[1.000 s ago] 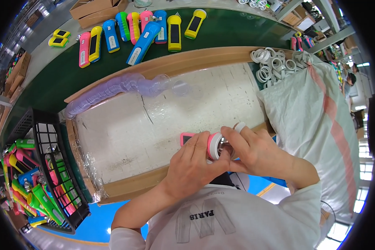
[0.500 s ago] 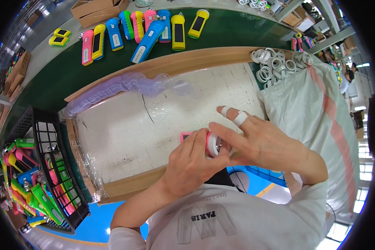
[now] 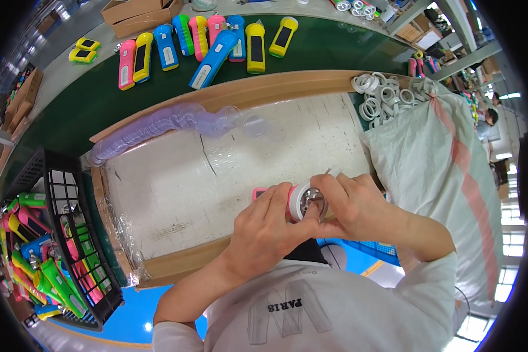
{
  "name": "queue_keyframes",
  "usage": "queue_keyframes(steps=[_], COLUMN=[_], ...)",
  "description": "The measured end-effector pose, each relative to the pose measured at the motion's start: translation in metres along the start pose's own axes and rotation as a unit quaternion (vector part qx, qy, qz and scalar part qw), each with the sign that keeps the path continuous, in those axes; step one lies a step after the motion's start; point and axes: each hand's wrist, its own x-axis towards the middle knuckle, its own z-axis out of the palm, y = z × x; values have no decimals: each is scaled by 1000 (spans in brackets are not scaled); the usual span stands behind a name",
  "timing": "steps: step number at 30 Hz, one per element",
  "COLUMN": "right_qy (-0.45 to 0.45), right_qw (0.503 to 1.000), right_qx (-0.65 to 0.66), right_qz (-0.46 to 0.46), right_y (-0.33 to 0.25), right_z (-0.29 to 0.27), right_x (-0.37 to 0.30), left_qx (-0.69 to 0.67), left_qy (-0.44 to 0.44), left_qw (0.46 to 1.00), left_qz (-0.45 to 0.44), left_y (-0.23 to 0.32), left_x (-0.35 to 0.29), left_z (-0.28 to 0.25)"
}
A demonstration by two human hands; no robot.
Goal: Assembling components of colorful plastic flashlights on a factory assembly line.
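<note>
Over the near side of the white work board, my left hand (image 3: 261, 230) is wrapped around a pink flashlight (image 3: 258, 193); most of its body is hidden under the fingers. Its head faces right, with a white ring (image 3: 297, 201) around a shiny reflector (image 3: 312, 202). My right hand (image 3: 358, 202) has its fingers curled at the rim of that ring, pressing from the right. A thumb or fingertip lies across the front of the head. White tape wraps a finger of the right hand, now mostly hidden.
A curved row of clear lenses (image 3: 158, 126) lies along the board's far edge. Beyond stand finished-looking coloured flashlights (image 3: 256, 48). White rings (image 3: 387, 94) are heaped beside a large woven sack (image 3: 416, 152) on the right. A black crate (image 3: 70, 193) of flashlights is at left.
My right hand, earlier spread with taped fingers raised, has come down and closed around the white ring. The flashlight's head now turns slightly more towards me, showing the reflector.
</note>
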Motion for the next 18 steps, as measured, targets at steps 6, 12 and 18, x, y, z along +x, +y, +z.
queue_keyframes(steps=[6, 12, 18], right_qy=[-73, 28, 47], right_qw=[991, 998, 998], right_qx=[-39, 11, 36], right_qz=[-109, 48, 22], right_y=[2, 0, 43], right_z=[-19, 7, 12], right_x=[16, 6, 39], left_qx=[-43, -55, -445], left_qy=[-54, 5, -186], left_qw=[998, 998, 835], left_qz=[11, 1, -266], left_y=[-4, -9, -47], left_x=[-3, 2, 2], left_z=[-5, 3, 26])
